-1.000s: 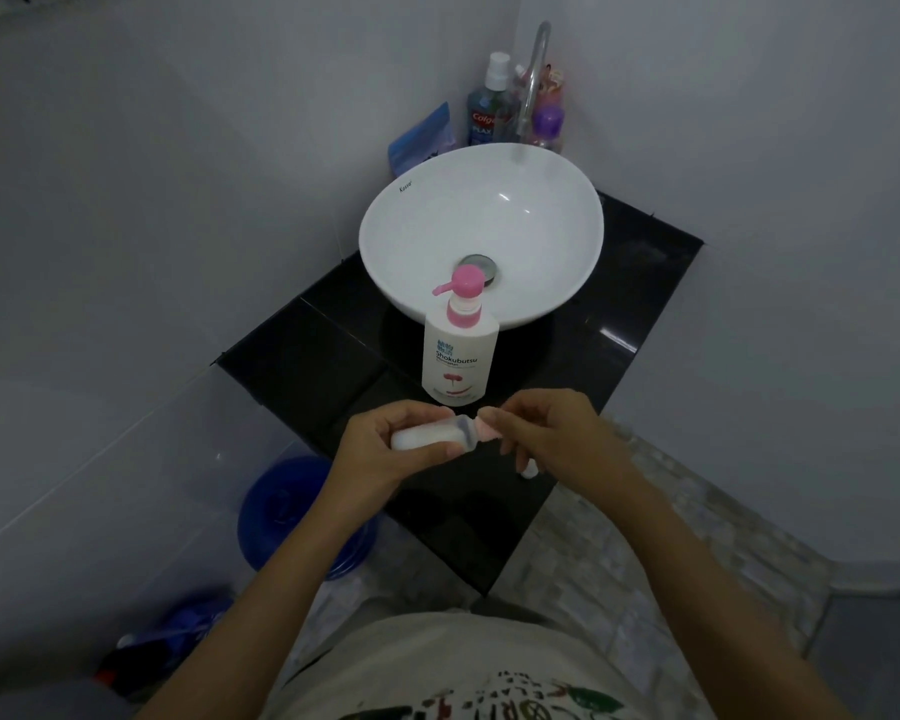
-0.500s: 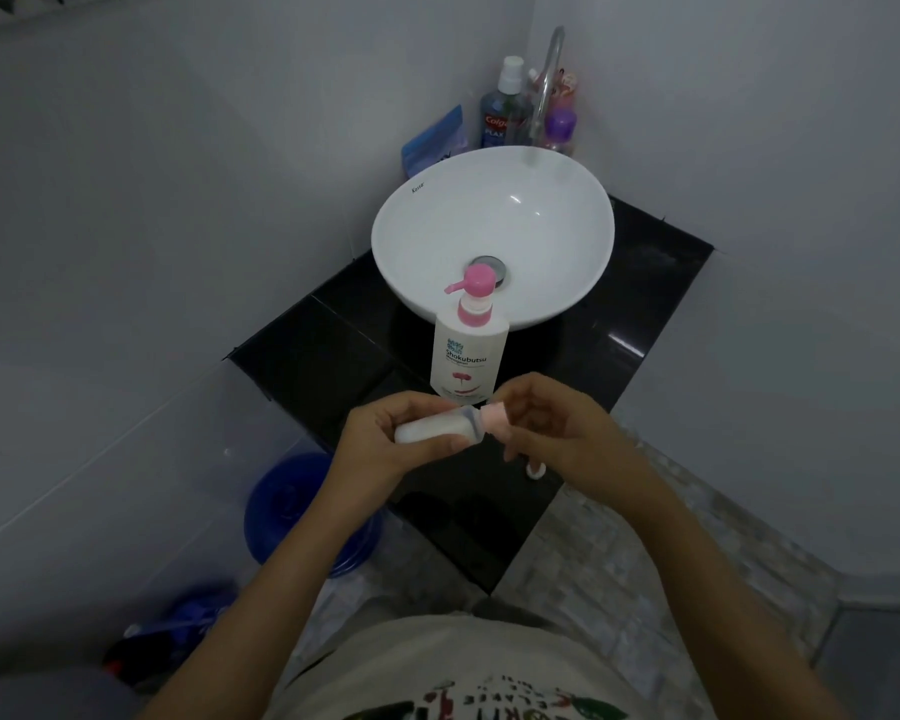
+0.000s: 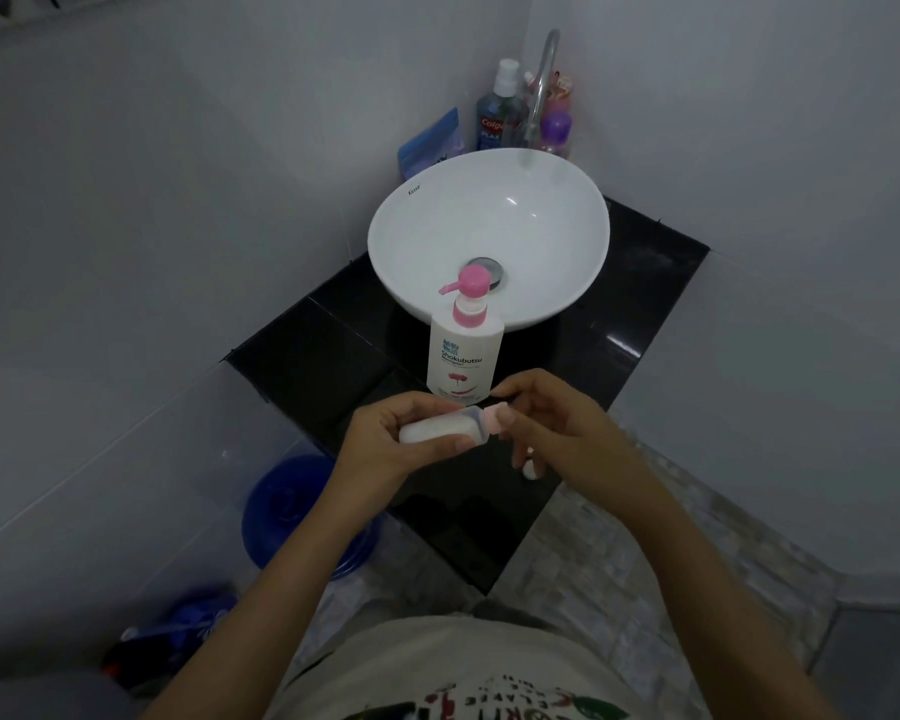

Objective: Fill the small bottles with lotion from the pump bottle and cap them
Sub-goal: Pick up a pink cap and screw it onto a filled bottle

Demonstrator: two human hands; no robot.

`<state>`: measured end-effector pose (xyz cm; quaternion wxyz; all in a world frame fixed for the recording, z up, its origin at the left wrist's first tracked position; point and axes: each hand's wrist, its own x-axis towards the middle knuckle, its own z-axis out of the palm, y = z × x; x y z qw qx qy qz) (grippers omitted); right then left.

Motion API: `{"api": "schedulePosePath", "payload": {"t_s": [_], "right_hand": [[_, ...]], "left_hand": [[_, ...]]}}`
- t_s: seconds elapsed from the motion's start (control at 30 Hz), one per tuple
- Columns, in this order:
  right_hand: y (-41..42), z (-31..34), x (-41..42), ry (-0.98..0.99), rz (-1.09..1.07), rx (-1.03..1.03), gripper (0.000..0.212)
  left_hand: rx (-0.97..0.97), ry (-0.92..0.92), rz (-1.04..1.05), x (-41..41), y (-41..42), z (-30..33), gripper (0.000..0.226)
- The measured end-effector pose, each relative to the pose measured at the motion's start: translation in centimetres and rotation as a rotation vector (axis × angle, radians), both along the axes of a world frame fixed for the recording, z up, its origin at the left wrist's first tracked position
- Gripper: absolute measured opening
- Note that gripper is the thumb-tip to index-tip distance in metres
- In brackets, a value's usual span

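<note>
Nearest the camera, two bare hands meet over the front corner of a black counter (image 3: 640,314). The left hand (image 3: 385,439) wraps its fingers and thumb around a small bottle (image 3: 440,427), holding it on its side, neck pointing right. The right hand (image 3: 546,423) pinches the bottle's pale pink cap (image 3: 492,415) between thumb and fingertips; the cap sits at the neck, though how far it is screwed on cannot be told.

The small bottle looks like light, thin translucent plastic, milky white inside, so probably filled. It would likely give under a hard squeeze, and lotion on its surface could make it slippery. The safest hold is around the middle of the body, as here, with the cap turned by fingertips only.

Just below the right hand, a small white object (image 3: 530,471) shows at the counter edge, too hidden to identify.

Just beyond the hands stands the pump bottle (image 3: 464,363), upright, white with a pink pump head and nozzle pointing left. It looks stiffer and heavier, best steadied by its body.

Behind it sits a white round basin (image 3: 557,200), with toiletry bottles (image 3: 500,116) at the far wall.
</note>
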<state>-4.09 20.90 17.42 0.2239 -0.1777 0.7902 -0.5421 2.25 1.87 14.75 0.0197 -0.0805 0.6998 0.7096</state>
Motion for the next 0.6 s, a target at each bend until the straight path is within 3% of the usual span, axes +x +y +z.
{"api": "schedulePosePath", "payload": {"t_s": [0.07,0.17,0.3,0.43,0.6], "right_hand": [[0.19,0.04,0.0,0.012,0.02,0.014,0.012],[-0.18,-0.09,0.11,0.045,-0.058,0.123,0.017],[0.54,0.07,0.12,-0.035,0.007,-0.071,0.016],[0.14,-0.07,0.54,-0.01,-0.089,0.029,0.014],[0.32,0.24,0.63,-0.04,-0.048,-0.101,0.027]], "left_hand": [[0.001,0.006,0.0,0.0,0.03,0.04,0.036],[0.004,0.008,-0.013,0.06,0.29,0.09,0.036],[0.013,0.011,0.013,0.05,0.27,0.04,0.036],[0.007,0.016,0.011,0.09,0.4,0.17,0.035],[0.019,0.017,0.02,0.09,0.42,0.11,0.038]]}}
